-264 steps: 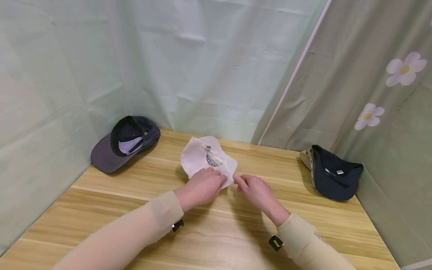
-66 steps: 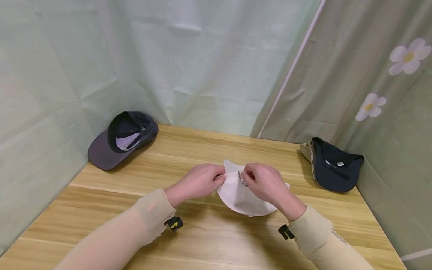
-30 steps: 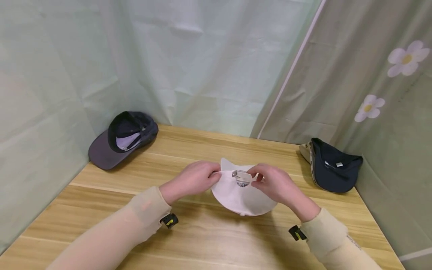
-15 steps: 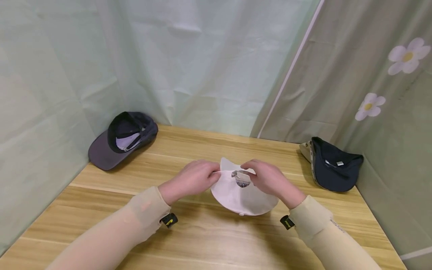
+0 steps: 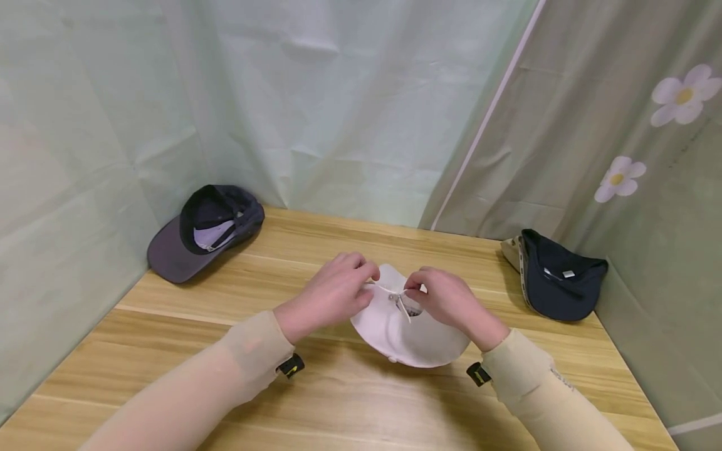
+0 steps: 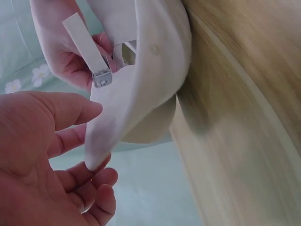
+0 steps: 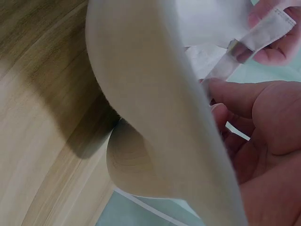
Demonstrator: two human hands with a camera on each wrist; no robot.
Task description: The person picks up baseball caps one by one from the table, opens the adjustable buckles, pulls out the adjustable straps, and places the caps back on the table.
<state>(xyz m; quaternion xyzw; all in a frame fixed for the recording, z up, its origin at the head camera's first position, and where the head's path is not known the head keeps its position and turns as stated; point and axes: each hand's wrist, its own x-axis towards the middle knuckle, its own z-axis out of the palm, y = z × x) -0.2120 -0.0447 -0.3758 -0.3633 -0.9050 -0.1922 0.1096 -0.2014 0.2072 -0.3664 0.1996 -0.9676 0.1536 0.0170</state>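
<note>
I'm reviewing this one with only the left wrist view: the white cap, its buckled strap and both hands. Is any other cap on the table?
Observer: Yes, the head view shows a dark cap at the far left of the table, its open side showing.
Reviewer: And over on the right?
Observer: A navy cap with a beige part sits there, by the curtain.
Reviewer: What does the other wrist view add about the right hand?
Observer: Its thumb is against the strap, close to the edge of the white cap.
</note>
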